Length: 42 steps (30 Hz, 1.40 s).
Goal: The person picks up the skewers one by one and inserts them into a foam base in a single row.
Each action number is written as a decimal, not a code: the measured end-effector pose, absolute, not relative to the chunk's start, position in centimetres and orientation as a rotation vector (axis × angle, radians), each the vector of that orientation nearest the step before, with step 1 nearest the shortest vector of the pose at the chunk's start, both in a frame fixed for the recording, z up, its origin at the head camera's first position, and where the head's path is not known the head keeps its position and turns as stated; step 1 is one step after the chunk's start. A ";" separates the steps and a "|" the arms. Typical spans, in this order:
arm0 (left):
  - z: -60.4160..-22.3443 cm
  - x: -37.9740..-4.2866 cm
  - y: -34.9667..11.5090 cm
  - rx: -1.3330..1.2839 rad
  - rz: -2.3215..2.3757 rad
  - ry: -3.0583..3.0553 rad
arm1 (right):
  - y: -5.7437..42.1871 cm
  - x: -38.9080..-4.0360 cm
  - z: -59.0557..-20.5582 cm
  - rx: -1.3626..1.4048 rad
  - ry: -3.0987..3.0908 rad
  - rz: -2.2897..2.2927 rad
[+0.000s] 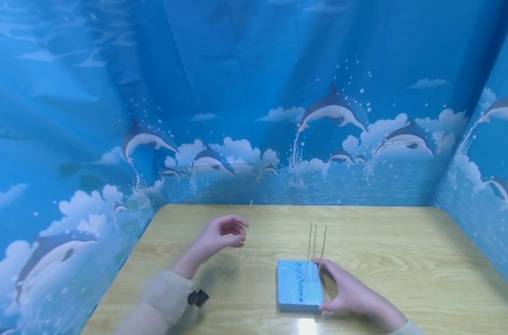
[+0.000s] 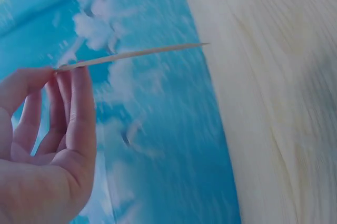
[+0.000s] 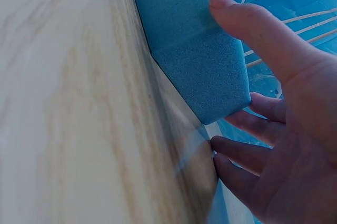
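Observation:
A blue foam block (image 1: 293, 284) lies flat on the table, with a column of dark marks on top. Three thin wooden skewers (image 1: 314, 246) stand upright near its right side. My right hand (image 1: 348, 288) holds the block's right side, thumb at the near corner and fingers towards the far edge; the right wrist view shows the thumb (image 3: 258, 29) against the foam block (image 3: 205, 71). To the left of the block and above the table, my left hand (image 1: 222, 235) pinches a pointed wooden skewer (image 2: 137, 54) between thumb and fingertips.
Thin skewers (image 1: 230, 274) lie on the wooden table (image 1: 383, 246) beside the left forearm. A small black device (image 1: 198, 298) sits at the left wrist. Blue dolphin-print sheets (image 1: 245, 102) surround the table at the back and both sides.

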<state>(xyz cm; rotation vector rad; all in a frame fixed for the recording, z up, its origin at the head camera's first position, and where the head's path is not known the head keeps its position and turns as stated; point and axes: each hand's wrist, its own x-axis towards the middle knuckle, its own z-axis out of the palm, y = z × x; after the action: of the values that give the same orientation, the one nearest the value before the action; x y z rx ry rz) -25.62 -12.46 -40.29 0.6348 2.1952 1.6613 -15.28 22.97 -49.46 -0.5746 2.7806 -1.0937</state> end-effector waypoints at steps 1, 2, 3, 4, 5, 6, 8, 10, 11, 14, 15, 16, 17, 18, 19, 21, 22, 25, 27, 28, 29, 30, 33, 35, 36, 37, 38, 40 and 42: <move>-40.1 -25.3 -11.8 0.652 1.696 2.178 | 23.0 -15.3 -49.5 -0.578 2.784 -1.092; -40.0 -25.1 -11.1 0.664 1.726 2.160 | 23.0 -15.3 -49.5 -0.581 2.785 -1.092; -39.8 -24.8 -10.5 0.672 1.753 2.142 | 22.9 -15.3 -49.6 -0.585 2.787 -1.091; -39.7 -24.5 -9.8 0.687 1.775 2.130 | 22.9 -15.2 -49.6 -0.588 2.790 -1.089; -39.6 -24.3 -9.2 0.697 1.795 2.116 | 22.9 -15.2 -49.6 -0.591 2.791 -1.090; -39.6 -24.1 -8.6 0.706 1.806 2.108 | 22.9 -15.2 -49.6 -0.594 2.794 -1.089; -39.6 -23.6 -7.4 0.719 1.825 2.094 | 22.9 -15.2 -49.6 -0.597 2.795 -1.088; -39.8 -23.2 -6.3 0.732 1.843 2.080 | 22.9 -15.2 -49.6 -0.608 2.799 -1.086; -39.9 -23.0 -5.9 0.732 1.852 2.075 | 22.9 -15.2 -49.6 -0.611 2.801 -1.086; -40.2 -22.5 -4.6 0.744 1.880 2.067 | 22.9 -15.2 -49.6 -0.618 2.809 -1.084; -40.2 -22.2 -4.2 0.748 1.887 2.069 | 23.0 -15.2 -49.6 -0.620 2.809 -1.088; -40.3 -22.0 -3.9 0.748 1.890 2.073 | 23.0 -15.2 -49.6 -0.621 2.808 -1.093; -40.4 -21.9 -3.6 0.743 1.886 2.078 | 23.0 -15.2 -49.5 -0.618 2.808 -1.093; -40.6 -21.7 -3.3 0.745 1.883 2.082 | 23.0 -15.2 -49.6 -0.620 2.809 -1.093; -40.7 -21.6 -3.0 0.742 1.873 2.095 | 23.0 -15.2 -49.6 -0.621 2.809 -1.094; -40.9 -21.4 -2.5 0.735 1.856 2.109 | 23.0 -15.3 -49.6 -0.628 2.810 -1.096; -41.1 -21.4 -2.3 0.733 1.846 2.114 | 23.1 -15.3 -49.6 -0.630 2.812 -1.096; -41.5 -21.3 -1.8 0.742 1.834 2.132 | 23.1 -15.2 -49.7 -0.624 2.808 -1.099; -41.7 -21.3 -1.5 0.752 1.830 2.138 | 23.1 -15.2 -49.7 -0.613 2.796 -1.111; -41.8 -21.3 -1.4 0.761 1.822 2.149 | 23.1 -15.2 -49.7 -0.609 2.792 -1.115; -41.9 -21.3 -1.3 0.772 1.812 2.161 | 23.1 -15.2 -49.7 -0.607 2.788 -1.114; -42.0 -21.2 -1.2 0.779 1.799 2.177 | 23.1 -15.2 -49.7 -0.607 2.786 -1.114; -42.1 -21.2 -1.0 0.789 1.771 2.220 | 23.1 -15.2 -49.7 -0.605 2.783 -1.109; -42.2 -21.1 -0.9 0.791 1.772 2.229 | 23.1 -15.2 -49.7 -0.607 2.785 -1.104; -42.3 -21.1 -0.9 0.788 1.775 2.230 | 23.1 -15.1 -49.7 -0.607 2.785 -1.106; -42.3 -21.1 -0.9 0.787 1.782 2.226 | 23.1 -15.1 -49.7 -0.608 2.788 -1.105; -42.3 -21.1 -0.8 0.789 1.789 2.222 | 23.1 -15.1 -49.7 -0.608 2.790 -1.107; -42.4 -21.1 -0.7 0.791 1.799 2.218 | 23.1 -15.1 -49.6 -0.606 2.790 -1.112; -42.4 -21.1 -0.7 0.794 1.804 2.214 | 23.1 -15.1 -49.6 -0.606 2.792 -1.111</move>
<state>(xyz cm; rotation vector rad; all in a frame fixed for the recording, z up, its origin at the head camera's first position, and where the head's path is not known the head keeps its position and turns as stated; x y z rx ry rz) -21.07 -0.68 -42.43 0.7940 2.2145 1.8040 -15.15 23.14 -49.60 -0.6058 2.7916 -1.1112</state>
